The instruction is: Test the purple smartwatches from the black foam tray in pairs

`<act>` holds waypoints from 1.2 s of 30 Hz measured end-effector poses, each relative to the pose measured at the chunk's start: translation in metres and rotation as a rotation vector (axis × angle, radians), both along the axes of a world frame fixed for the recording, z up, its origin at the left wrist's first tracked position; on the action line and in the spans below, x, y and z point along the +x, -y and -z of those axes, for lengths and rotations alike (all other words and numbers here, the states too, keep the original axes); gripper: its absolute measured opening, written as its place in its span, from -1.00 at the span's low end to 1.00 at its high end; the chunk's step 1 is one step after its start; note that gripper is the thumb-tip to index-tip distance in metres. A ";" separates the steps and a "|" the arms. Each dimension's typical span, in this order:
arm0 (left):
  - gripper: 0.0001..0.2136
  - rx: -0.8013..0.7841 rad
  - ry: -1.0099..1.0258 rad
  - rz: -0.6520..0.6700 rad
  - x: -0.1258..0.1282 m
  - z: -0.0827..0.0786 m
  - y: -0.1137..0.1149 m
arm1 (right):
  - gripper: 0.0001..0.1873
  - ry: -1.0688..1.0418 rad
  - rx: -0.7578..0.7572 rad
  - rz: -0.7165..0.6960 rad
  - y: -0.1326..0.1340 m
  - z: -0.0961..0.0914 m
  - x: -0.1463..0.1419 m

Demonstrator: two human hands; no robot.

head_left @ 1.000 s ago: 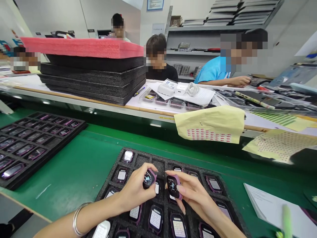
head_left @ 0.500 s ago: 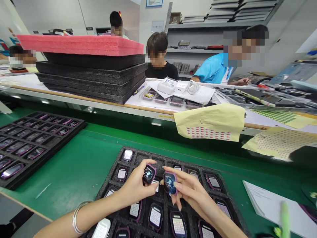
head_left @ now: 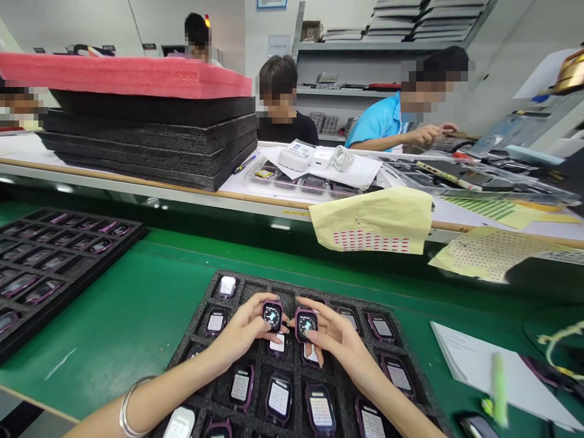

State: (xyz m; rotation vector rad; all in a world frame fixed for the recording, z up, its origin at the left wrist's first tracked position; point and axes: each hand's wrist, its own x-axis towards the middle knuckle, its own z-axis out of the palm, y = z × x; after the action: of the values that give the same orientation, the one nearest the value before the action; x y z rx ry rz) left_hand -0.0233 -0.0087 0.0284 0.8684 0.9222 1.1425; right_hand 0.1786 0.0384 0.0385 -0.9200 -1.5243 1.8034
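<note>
My left hand (head_left: 249, 325) grips a purple smartwatch (head_left: 272, 316) without a strap, its screen lit with a dial and the thumb at its lower edge. A matching smartwatch (head_left: 306, 325) is between the fingers and thumb of my right hand (head_left: 335, 334), also showing a lit dial. Both watches face me side by side, slightly apart. Beneath them lies a black foam tray (head_left: 262, 371), whose pockets hold several more watches with lit white screens, such as one watch (head_left: 279, 396) in the near part. My hands and forearms hide some pockets.
A second foam tray (head_left: 77, 277) of watches lies on the green table (head_left: 114, 316) at left. Black foam trays are stacked (head_left: 150, 137) under pink foam (head_left: 114, 74) on the raised shelf. White papers (head_left: 515, 377) and a green pen-like item (head_left: 499, 389) lie at right. Co-workers sit beyond.
Both watches have turned more squarely towards me, and my left thumb has moved onto its watch's lower edge. The view has shifted slightly. A co-worker in blue has brought their hands together.
</note>
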 end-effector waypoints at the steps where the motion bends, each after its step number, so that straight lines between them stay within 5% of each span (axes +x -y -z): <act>1: -0.59 0.004 -0.008 0.000 0.000 0.000 0.000 | -0.43 0.004 0.006 0.003 0.000 0.000 0.000; 36: -0.78 0.090 0.032 0.057 -0.004 0.000 0.002 | -0.53 0.094 0.142 0.086 0.002 0.000 0.002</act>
State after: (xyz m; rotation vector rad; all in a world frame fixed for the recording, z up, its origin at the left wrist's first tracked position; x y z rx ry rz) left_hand -0.0268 -0.0105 0.0288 0.9407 0.8197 1.1529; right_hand 0.1806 0.0362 0.0383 -0.9969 -1.6224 1.5905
